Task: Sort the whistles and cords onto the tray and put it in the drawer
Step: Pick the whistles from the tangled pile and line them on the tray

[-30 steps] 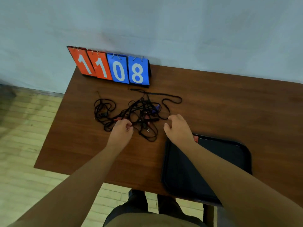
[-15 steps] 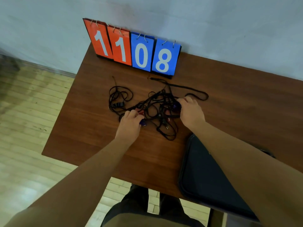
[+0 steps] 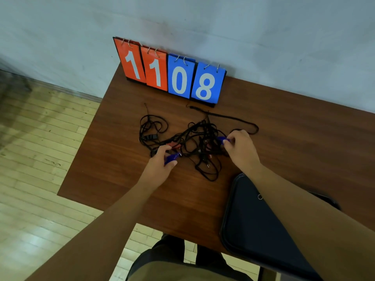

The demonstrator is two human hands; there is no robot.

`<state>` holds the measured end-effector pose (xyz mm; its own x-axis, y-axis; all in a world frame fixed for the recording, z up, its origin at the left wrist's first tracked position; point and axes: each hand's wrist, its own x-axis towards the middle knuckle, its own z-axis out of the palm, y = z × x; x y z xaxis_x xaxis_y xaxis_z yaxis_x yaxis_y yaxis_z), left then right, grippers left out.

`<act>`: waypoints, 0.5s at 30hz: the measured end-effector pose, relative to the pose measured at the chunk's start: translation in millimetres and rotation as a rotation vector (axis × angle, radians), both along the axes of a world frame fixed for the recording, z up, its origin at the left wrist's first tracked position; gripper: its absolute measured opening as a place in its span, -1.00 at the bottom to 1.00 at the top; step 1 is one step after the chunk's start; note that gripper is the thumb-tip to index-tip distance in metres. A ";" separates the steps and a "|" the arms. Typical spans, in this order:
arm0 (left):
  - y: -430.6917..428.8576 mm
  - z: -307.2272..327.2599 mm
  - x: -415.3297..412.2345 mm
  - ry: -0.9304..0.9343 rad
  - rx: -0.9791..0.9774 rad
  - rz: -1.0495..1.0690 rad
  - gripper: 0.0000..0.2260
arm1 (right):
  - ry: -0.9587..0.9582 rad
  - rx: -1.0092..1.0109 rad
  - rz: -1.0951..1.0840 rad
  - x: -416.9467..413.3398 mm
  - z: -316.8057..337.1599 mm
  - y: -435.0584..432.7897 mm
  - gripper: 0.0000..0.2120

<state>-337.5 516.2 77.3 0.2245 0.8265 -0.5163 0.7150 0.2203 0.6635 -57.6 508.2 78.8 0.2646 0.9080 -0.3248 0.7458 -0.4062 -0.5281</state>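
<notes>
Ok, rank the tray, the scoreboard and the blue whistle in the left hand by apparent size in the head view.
1. tray, though nearness to the camera inflates it.
2. scoreboard.
3. blue whistle, pinched in the left hand.

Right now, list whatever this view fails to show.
Head view only.
- tray: the right forearm covers part; the bottom edge cuts it off.
- drawer: out of frame.
- whistle count: tangled cords hide some.
- blue whistle at the right hand: fingers cover most.

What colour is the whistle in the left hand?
Blue; the whistle shows best in the head view.
</notes>
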 end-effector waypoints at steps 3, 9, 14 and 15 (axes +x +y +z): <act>-0.2 8.9 1.2 -0.074 -0.040 0.054 -0.52 | 0.116 0.019 -0.096 0.2 16.3 -5.3 -0.97; -5.5 29.7 7.7 -0.128 -0.031 0.112 -0.76 | 0.357 0.071 -0.246 0.6 45.9 -18.5 -0.87; -9.1 51.4 26.2 -0.211 -0.067 0.180 -0.86 | 0.469 0.174 -0.366 2.2 66.2 -32.4 -0.90; -10.7 56.0 33.0 -0.247 -0.085 0.209 -0.89 | 0.487 0.187 -0.382 2.1 70.0 -37.0 -0.90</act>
